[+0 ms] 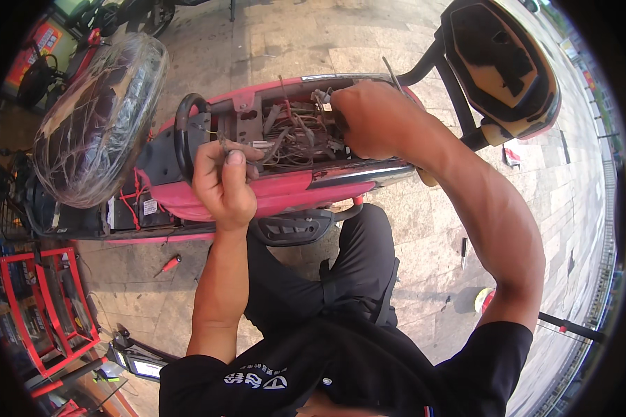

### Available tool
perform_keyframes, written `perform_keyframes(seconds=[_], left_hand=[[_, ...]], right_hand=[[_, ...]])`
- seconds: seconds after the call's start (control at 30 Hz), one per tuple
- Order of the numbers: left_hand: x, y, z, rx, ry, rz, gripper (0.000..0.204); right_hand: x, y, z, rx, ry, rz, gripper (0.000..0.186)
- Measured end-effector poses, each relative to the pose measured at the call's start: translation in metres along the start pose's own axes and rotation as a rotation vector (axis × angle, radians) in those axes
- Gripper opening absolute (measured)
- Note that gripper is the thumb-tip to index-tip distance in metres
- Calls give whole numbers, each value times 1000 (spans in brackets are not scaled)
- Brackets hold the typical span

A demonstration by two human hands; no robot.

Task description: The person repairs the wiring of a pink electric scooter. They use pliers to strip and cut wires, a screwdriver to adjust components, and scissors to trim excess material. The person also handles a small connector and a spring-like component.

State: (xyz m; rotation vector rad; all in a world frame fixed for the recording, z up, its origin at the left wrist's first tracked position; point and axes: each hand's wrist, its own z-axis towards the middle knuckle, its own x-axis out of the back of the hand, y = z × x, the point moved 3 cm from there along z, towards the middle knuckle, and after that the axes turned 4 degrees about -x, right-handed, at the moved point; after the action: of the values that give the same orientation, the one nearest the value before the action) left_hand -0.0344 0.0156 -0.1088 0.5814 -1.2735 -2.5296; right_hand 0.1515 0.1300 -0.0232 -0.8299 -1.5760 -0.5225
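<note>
A pink electric scooter [278, 194] lies across the view with its body compartment open. A tangle of wires [295, 139] fills the compartment. My left hand [222, 184] is at its left end beside the black loop handle [182, 139], fingers pinched on a small thin piece, apparently a wire end. My right hand [372, 118] is curled at the compartment's right end among the wires; what its fingers hold is hidden. A padded seat [97, 118] wrapped in clear plastic sits over the scooter's left part, above red cables in an open bay.
A black-and-tan cushioned part [497, 66] on black tubes rises at upper right. A red rack [69, 320] stands at lower left. A red-handled screwdriver [170, 264] and a metal tool [464, 251] lie on the paving. Other scooters stand at upper left.
</note>
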Motion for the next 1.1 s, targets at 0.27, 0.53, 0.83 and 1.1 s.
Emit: perform_keyframes(seconds=[0.27, 0.53, 0.83, 1.1], left_hand=[[-6, 4, 2, 47, 30, 24, 6], [-12, 7, 4, 73, -11, 69, 5], [-29, 51, -56, -239, -212, 188, 27], [-46, 23, -42, 210, -373, 249, 27]], right_hand=[[18, 8, -45, -70, 33, 280, 22], [-8, -22, -72, 100, 165, 369, 22], [-50, -39, -82, 149, 445, 682, 30], [-63, -32, -95, 142, 488, 866, 45]])
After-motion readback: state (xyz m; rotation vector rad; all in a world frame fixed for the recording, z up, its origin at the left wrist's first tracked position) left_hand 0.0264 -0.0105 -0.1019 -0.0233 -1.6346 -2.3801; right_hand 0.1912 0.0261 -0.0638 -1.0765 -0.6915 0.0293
